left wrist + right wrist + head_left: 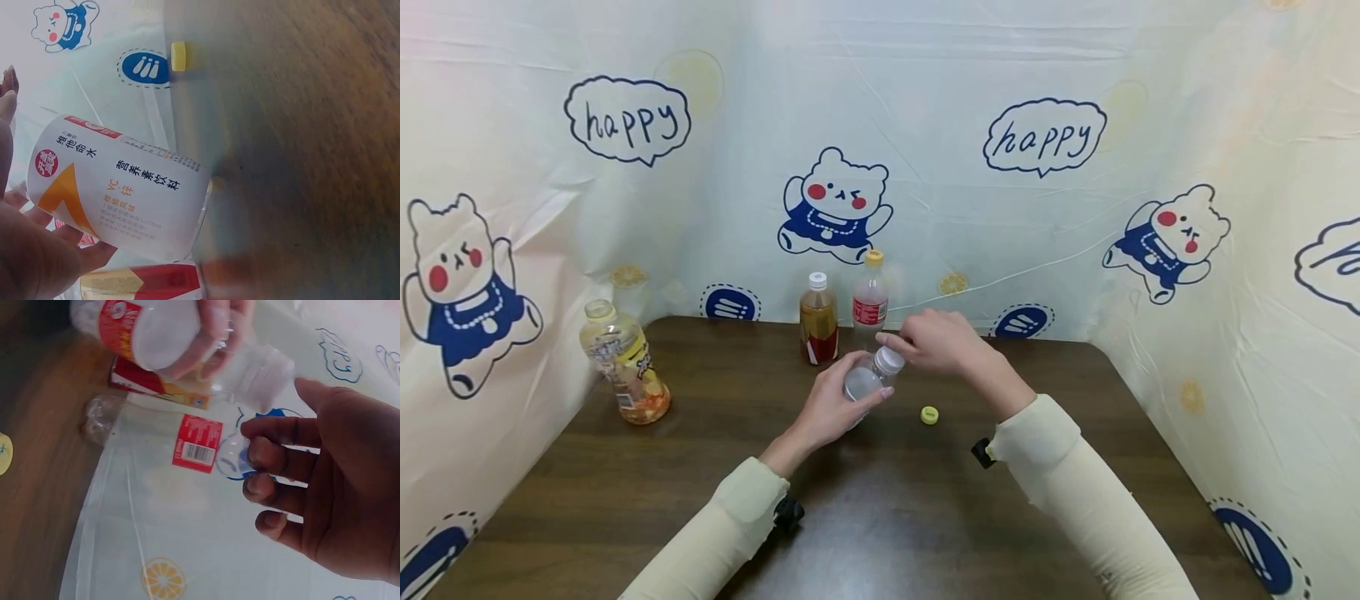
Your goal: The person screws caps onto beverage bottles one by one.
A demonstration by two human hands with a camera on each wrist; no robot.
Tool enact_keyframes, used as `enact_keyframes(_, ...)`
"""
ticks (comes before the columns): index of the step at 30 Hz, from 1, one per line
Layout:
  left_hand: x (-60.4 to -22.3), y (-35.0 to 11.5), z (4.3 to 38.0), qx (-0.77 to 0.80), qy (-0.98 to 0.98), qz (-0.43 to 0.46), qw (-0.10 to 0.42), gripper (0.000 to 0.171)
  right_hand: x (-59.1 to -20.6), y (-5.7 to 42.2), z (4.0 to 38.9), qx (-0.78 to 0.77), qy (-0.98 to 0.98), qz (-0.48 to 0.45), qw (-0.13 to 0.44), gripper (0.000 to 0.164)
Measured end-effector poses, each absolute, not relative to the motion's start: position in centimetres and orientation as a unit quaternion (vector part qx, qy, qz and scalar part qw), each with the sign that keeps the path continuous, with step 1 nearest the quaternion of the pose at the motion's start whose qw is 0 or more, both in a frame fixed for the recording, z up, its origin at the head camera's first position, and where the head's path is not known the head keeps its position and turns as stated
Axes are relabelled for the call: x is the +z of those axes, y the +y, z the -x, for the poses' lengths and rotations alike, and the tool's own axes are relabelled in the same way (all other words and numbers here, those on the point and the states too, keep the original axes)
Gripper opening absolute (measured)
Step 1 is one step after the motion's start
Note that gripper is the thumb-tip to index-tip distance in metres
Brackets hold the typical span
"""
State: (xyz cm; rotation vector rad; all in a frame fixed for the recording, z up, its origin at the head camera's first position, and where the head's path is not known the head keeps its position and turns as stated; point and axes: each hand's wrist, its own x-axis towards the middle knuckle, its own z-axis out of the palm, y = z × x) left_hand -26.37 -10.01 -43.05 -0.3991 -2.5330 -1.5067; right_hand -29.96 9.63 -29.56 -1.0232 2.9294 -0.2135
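Observation:
My left hand (835,393) grips a drink bottle (125,187) with a white label, orange mark and a white cap (890,360). The bottle tilts, its cap end toward my right hand (943,342). Beside that cap, the right hand's fingers are loosely bent; in the right wrist view its thumb and forefinger stand apart with nothing between them. Whether the thumb touches the cap I cannot tell. A small yellow cap (929,415) lies on the table, right of the held bottle.
Behind the hands stand a white-capped bottle of amber drink (818,321) and a clear bottle with a red label (870,310) and yellow cap. At the left, an uncapped bottle with a yellow label (632,367) stands on the dark wooden table (700,492). A printed curtain (925,167) surrounds the table.

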Motion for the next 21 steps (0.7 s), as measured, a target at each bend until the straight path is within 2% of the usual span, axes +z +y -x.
enact_keyframes(3,-43.1,-10.1,26.4,-0.509,-0.847,0.131,0.083,0.065,-29.5,9.6,29.9,-0.058,0.949,0.309,0.007,0.050)
enact_keyframes(8,-42.9,-10.3,26.4,-0.512,-0.846,0.128,0.080,0.067,-29.0,10.4,29.8,-0.090,0.938,0.335,0.020,0.037)
enact_keyframes(12,-42.9,-10.4,26.5,-0.511,-0.845,0.130,0.088,0.066,-28.7,10.9,29.8,-0.129,0.909,0.391,0.064,0.059)
enact_keyframes(14,-42.9,-10.4,26.5,-0.513,-0.844,0.129,0.090,0.066,-28.7,10.8,29.9,-0.145,0.895,0.415,0.082,0.061)
enact_keyframes(16,-42.9,-10.4,26.5,-0.515,-0.843,0.128,0.092,0.066,-29.0,10.7,30.0,-0.152,0.889,0.424,0.086,0.051)
enact_keyframes(19,-43.0,-10.2,26.4,-0.511,-0.845,0.130,0.087,0.066,-29.5,10.3,30.0,-0.131,0.903,0.405,0.060,0.026)
enact_keyframes(21,-43.1,-10.1,26.3,-0.505,-0.848,0.136,0.082,0.067,-29.8,10.0,30.0,-0.102,0.918,0.382,0.030,0.027)
